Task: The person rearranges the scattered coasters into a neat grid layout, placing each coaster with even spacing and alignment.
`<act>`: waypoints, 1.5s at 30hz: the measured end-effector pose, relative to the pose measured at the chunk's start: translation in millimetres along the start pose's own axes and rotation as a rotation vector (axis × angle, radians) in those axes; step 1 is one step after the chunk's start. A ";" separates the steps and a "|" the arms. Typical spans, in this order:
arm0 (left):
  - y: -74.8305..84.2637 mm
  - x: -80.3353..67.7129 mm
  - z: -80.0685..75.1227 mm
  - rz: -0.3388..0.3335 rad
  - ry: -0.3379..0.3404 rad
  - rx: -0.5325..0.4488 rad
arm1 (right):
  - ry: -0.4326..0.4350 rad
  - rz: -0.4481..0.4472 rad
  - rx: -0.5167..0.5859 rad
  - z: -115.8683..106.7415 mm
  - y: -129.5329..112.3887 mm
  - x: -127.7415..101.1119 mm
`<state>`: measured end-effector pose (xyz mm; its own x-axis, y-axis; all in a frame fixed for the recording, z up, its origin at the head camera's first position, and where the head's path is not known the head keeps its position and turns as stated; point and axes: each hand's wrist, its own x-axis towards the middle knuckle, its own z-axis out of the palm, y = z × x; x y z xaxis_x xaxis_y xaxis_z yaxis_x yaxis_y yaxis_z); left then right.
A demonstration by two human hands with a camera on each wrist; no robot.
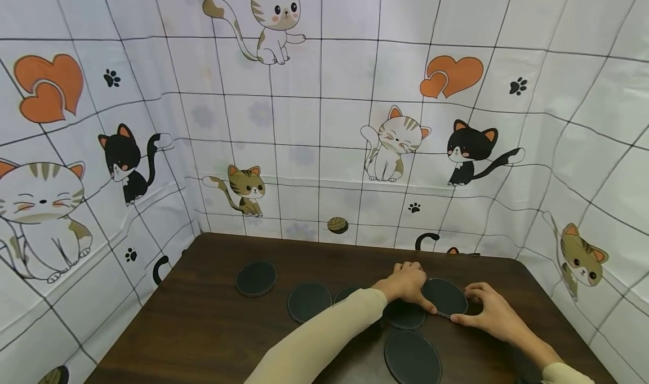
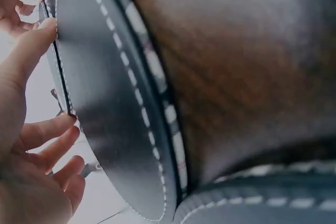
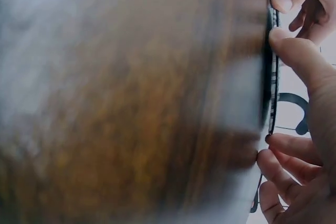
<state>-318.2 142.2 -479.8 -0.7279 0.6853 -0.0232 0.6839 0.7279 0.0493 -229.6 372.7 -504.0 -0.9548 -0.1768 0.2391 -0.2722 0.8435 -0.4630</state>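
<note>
Several round black coasters with white stitching lie on a dark wooden table (image 1: 203,327). Both hands hold one coaster (image 1: 446,295) at the far right. My left hand (image 1: 425,290), in a cream sleeve, grips its left edge between thumb and curled fingers. My right hand (image 1: 466,304) pinches its right edge. In the left wrist view this coaster (image 2: 105,119) fills the middle, with my left hand (image 2: 44,77) around its rim. The right wrist view shows the coaster (image 3: 271,77) edge-on, held by my right hand (image 3: 273,87). Another coaster (image 1: 404,315) lies just below the held one, partly under my left wrist.
More coasters lie at the left (image 1: 256,278), the middle (image 1: 309,302) and near the front edge (image 1: 412,357); one coaster (image 1: 347,293) is half hidden by my forearm. A cat-print curtain (image 1: 324,147) walls the table on three sides.
</note>
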 end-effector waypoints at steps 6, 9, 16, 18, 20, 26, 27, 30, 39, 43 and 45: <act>-14.6 -8.8 -4.0 0.062 0.060 -0.064 | 0.057 -0.036 0.008 -2.3 -14.7 -2.5; -24.0 -21.4 -17.9 0.103 0.146 -0.091 | 0.116 -0.079 0.007 -12.0 -29.0 -1.2; -39.2 -80.8 -56.2 0.121 0.324 -0.146 | 0.208 -0.206 0.080 -30.7 -78.1 -0.6; -41.9 -103.2 -61.6 0.125 0.354 -0.166 | 0.199 -0.237 0.109 -31.0 -92.2 -3.8; -43.2 -125.3 -64.5 0.133 0.382 -0.190 | 0.184 -0.266 0.132 -29.6 -105.4 -8.5; -43.3 -183.5 -61.9 0.085 0.459 -0.165 | 0.147 -0.362 0.194 -16.7 -139.2 -14.6; -43.5 -192.6 -60.3 0.063 0.463 -0.157 | 0.138 -0.377 0.194 -12.9 -143.9 -14.0; -45.1 -217.0 -56.4 -0.001 0.459 -0.137 | 0.112 -0.401 0.167 -1.0 -155.9 -11.8; -55.8 -245.1 -47.1 -0.098 0.391 -0.163 | 0.041 -0.376 0.173 22.3 -172.3 -6.6; -58.9 -245.9 -37.6 -0.116 0.340 -0.164 | 0.022 -0.381 0.163 32.5 -170.1 -4.3; -60.4 -246.8 -33.7 -0.124 0.323 -0.152 | 0.018 -0.390 0.152 39.9 -168.3 -3.3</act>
<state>-181.5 -71.6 -443.5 -0.7997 0.5331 0.2762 0.5919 0.7770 0.2144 -185.5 211.0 -460.9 -0.7747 -0.4579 0.4361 -0.6288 0.6302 -0.4555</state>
